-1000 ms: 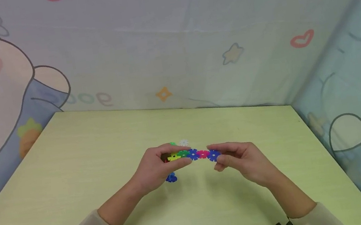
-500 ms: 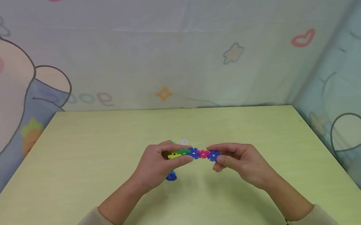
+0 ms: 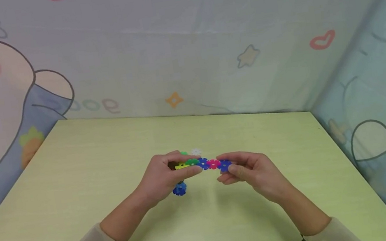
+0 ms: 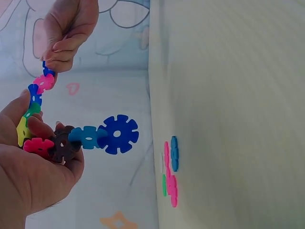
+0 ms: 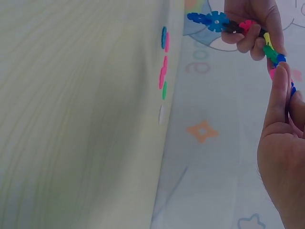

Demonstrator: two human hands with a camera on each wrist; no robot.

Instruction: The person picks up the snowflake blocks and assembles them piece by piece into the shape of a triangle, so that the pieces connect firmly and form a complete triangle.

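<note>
Both hands hold a chain of interlocking snowflake discs [image 3: 213, 164] above the table. My left hand [image 3: 157, 180] grips its middle, thumb and fingers around the yellow disc [image 4: 22, 131] and green disc [image 4: 33, 109]. At the chain's right end, my right hand [image 3: 254, 171] pinches a blue disc [image 3: 224, 165] between thumb and fingers, beside a pink disc [image 4: 44, 83]. From the left palm the chain bends back through another pink disc [image 4: 38, 147], a black disc [image 4: 63, 149] and a light blue disc [image 4: 86, 137] to a free dark blue disc [image 4: 125, 134].
Loose discs lie on the table [image 3: 107, 150] behind the hands: a white disc [image 3: 195, 152], a green disc [image 5: 165, 90], a blue disc [image 4: 175, 153] and several pink discs [image 4: 173, 191]. A printed cloth backdrop [image 3: 205, 52] stands along the table's far edge.
Both hands and the chain have shifted slightly left in the head view. The blue discs hanging below the left hand have turned to show more of their face. Both grips stay the same.
</note>
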